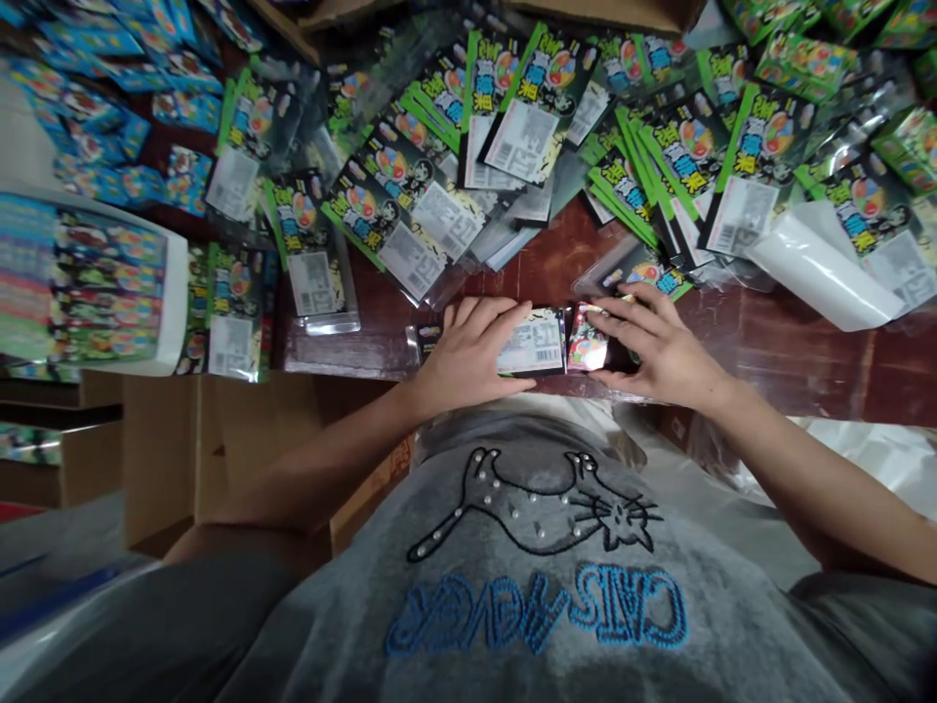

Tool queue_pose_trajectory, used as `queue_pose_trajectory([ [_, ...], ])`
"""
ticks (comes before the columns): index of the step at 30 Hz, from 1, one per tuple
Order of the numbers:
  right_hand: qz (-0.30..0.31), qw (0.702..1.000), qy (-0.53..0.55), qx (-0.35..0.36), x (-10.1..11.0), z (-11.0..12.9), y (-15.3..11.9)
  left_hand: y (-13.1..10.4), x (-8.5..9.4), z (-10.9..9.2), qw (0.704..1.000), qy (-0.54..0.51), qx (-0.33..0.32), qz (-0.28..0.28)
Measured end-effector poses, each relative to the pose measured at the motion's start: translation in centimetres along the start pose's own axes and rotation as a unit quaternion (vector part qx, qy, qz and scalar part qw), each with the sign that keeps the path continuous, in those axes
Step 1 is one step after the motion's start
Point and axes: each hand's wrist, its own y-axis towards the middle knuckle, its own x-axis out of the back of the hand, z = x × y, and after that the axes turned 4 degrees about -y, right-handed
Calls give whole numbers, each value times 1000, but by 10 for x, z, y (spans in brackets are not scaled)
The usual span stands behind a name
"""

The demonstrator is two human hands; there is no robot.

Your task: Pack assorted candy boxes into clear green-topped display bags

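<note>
My left hand [472,356] lies over a flat packet [533,344] at the table's near edge, gripping it with fingers on top and thumb along the near side. The packet is black with a white printed label and barcode, and clear plastic shows at its left end. My right hand [659,347] pinches a small red, white and green packet [587,337] against the flat packet's right end. Whether the small packet is partly inside the plastic I cannot tell. Just beyond my right hand lies a black-and-green card in clear plastic [648,268].
Piles of black-and-green cards in plastic sleeves [542,98] cover the table's far side. Blue packets [109,117] lie at far left, above a white box of colourful packs [172,293]. Green boxes [805,63] stand at upper right, near a white plastic roll [827,264]. A cardboard box [161,439] sits below.
</note>
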Motion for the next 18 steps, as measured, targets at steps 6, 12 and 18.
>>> queue_pose_trajectory([
  [6, 49, 998, 20, 15, 3, 4, 4, 5, -3, 0, 999, -18, -19, 25],
  [12, 6, 1000, -6, 5, 1, 7, 2, 7, -4, -5, 1000, 5, 8, -12],
  [18, 28, 999, 3, 44, 0, 4, 3, 10, -4, -3, 1000, 3, -7, 21],
])
